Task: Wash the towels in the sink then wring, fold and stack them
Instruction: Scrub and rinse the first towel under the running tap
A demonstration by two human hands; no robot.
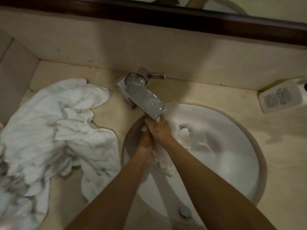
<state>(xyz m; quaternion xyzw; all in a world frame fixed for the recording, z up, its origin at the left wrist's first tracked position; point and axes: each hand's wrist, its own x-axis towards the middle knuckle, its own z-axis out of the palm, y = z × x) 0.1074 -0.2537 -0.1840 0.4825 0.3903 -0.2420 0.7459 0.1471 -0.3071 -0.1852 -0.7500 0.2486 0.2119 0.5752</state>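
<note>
A wet white towel (183, 138) lies bunched in the round white sink (232, 146), under the chrome tap (144, 98). My left hand (146, 146) and my right hand (160, 130) are pressed close together over the basin just below the spout, both gripping the towel. Bits of cloth show between the fingers and hang below my wrists. A heap of crumpled white towels (54, 130) lies on the counter to the left of the sink.
A white soap dispenser (280, 97) lies on the beige counter (282, 155) at the back right. The tap lever (157, 75) points right. The sink drain (184, 211) shows at the near side. A dark mirror frame (166, 19) runs above the backsplash.
</note>
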